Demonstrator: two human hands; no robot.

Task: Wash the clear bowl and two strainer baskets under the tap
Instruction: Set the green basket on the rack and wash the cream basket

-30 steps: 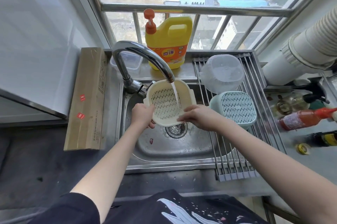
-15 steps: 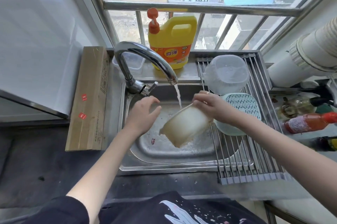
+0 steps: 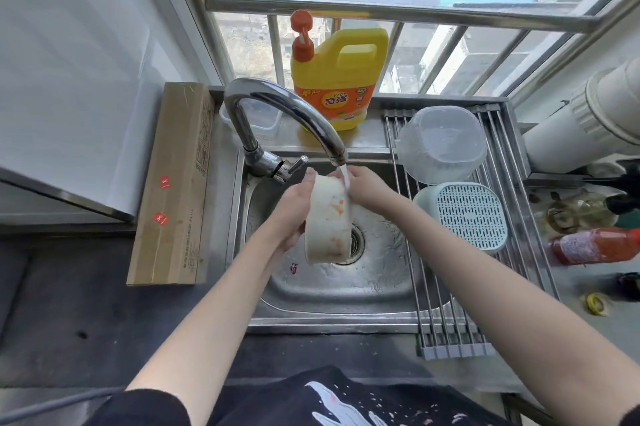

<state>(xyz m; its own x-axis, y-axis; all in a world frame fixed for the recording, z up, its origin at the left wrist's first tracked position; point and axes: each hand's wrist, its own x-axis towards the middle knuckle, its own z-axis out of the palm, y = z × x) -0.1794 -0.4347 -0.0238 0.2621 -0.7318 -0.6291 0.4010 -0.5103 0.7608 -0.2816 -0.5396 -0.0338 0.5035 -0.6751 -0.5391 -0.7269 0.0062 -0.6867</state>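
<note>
Cream strainer basket [image 3: 327, 221] held on edge over the sink [image 3: 346, 287], directly beneath the running tap [image 3: 287, 120]. Left hand [image 3: 294, 207] grip closed around its left side; right hand [image 3: 369, 188] grip closed on its upper right rim, where the water stream lands. Clear bowl [image 3: 440, 143] and green strainer basket [image 3: 464, 214] rest inverted on the drying rack [image 3: 446, 314], touching each other.

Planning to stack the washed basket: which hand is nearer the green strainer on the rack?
Right. The right hand is beside the green strainer; the left hand is beyond the cream basket.
</note>
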